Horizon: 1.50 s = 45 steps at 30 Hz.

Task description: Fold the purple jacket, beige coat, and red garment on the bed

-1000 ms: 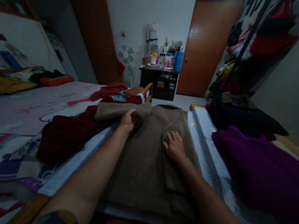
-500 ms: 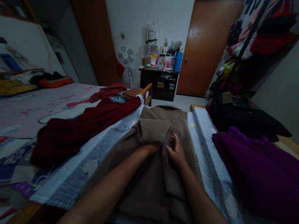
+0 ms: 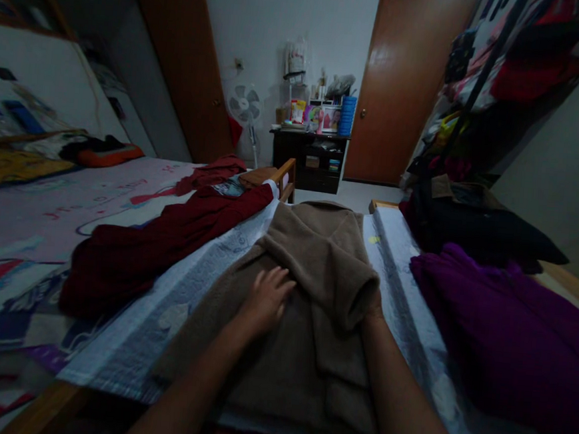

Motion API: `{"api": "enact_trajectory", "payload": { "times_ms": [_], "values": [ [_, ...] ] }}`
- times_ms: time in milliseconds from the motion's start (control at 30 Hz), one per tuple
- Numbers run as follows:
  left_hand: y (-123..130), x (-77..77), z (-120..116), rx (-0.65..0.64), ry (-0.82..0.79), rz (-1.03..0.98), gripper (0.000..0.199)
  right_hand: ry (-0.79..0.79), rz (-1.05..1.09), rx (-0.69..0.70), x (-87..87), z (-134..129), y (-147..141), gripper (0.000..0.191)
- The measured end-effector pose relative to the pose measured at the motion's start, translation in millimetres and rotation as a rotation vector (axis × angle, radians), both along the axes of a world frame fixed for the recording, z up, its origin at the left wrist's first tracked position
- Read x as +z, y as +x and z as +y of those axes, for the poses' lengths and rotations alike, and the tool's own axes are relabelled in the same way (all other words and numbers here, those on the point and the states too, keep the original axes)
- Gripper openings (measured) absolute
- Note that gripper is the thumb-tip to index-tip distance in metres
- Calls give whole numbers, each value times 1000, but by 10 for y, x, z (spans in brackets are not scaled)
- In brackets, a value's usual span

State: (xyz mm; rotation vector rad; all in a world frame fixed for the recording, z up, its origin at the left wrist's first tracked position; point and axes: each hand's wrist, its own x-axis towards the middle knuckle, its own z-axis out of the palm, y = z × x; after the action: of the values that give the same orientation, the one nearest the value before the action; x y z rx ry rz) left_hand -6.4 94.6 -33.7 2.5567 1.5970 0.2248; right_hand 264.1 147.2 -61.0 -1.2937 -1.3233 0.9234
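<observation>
A brown garment (image 3: 279, 350) lies spread on the blue and white bedding in the head view, its collar at the far end. One sleeve (image 3: 335, 274) crosses the body toward the right, its cuff opening facing the near right. My left hand (image 3: 267, 299) rests on the garment left of that sleeve, fingers apart and holding nothing. At the cuff, my right hand (image 3: 373, 312) grips the sleeve from its right side, with most of the fingers hidden behind the fabric. The other sleeve lies folded down the garment's right side.
Dark red clothing (image 3: 151, 253) lies along the left. On the right are a purple garment (image 3: 505, 341) and dark folded clothes (image 3: 480, 218). A wooden bed post (image 3: 287, 177), a fan (image 3: 247, 106) and a black cabinet (image 3: 306, 161) stand farther off.
The sleeve's cuff end has swung from the left to the right across the garment. My left hand has come out from under it and lies open; my right hand has moved right onto the cuff.
</observation>
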Motion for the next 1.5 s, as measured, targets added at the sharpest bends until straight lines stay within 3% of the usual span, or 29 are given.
{"api": "enact_trajectory", "payload": {
  "times_ms": [133,300,433,633,733,867,1067,1200,1267,1367,1500],
  "values": [
    [-573,-9,-64,352,115,154,53,-113,389,-23,77,-100,3,72],
    [-892,-5,-158,452,17,167,55,-220,694,-167,266,-223,137,52],
    [-958,101,-164,525,-92,135,59,-223,484,-221,414,-422,205,51],
    [-1008,278,-212,587,-205,98,57,-219,-62,-251,376,-668,251,88],
    [-946,277,-283,558,-205,39,51,-173,-150,-239,329,-648,278,81],
    [-850,260,-304,433,-220,-136,56,-104,-108,-168,394,-563,265,46],
    [-746,404,-251,404,-293,-616,61,30,113,-132,743,-445,166,34],
    [-623,506,-277,388,-462,-827,76,122,248,-184,1024,-356,223,36],
    [-532,535,-303,351,-493,-852,81,169,287,-238,1143,-319,337,37],
    [-345,551,-357,296,-444,-727,83,234,307,-343,1261,-292,587,37],
    [-57,476,-435,190,-439,-509,85,195,282,-476,1263,-303,895,33]
  ]
}}
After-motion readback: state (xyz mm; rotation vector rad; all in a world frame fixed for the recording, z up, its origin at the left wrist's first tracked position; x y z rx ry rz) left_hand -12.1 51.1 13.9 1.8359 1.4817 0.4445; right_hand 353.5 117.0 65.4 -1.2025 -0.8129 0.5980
